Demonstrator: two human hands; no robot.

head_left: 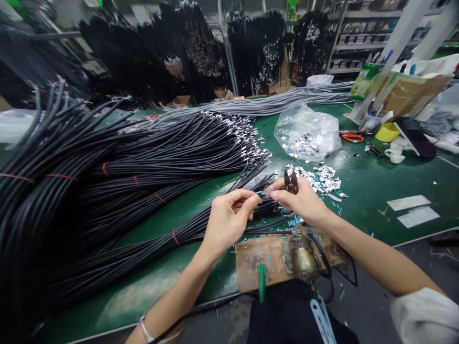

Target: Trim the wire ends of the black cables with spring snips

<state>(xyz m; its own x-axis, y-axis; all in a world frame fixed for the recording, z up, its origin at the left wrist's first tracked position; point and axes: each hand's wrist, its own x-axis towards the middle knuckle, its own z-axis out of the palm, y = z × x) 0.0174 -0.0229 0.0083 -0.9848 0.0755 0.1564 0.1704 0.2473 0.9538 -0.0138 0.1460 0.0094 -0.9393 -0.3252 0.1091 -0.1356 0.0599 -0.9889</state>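
Observation:
My left hand [231,217] is closed, thumb and forefinger pinching the thin wire end [261,193] of a black cable. Close beside it, my right hand [304,198] pinches at the same fine wires with its fingertips. Dark two-bladed snips [291,181] are tucked in my right hand, their tips pointing up and away. Below the hands, a bundle of black cables [193,229] tied with a red band runs off to the left. Which single cable the pinched wires belong to is hard to make out.
Large bundles of black cables [161,148] cover the table's left side. Foil scraps [322,177], blue bits [296,220] and a clear plastic bag [308,134] lie beyond my hands. Orange-handled scissors [352,136] lie right. A wooden board [251,267] with a metal fixture [301,253] sits nearest me.

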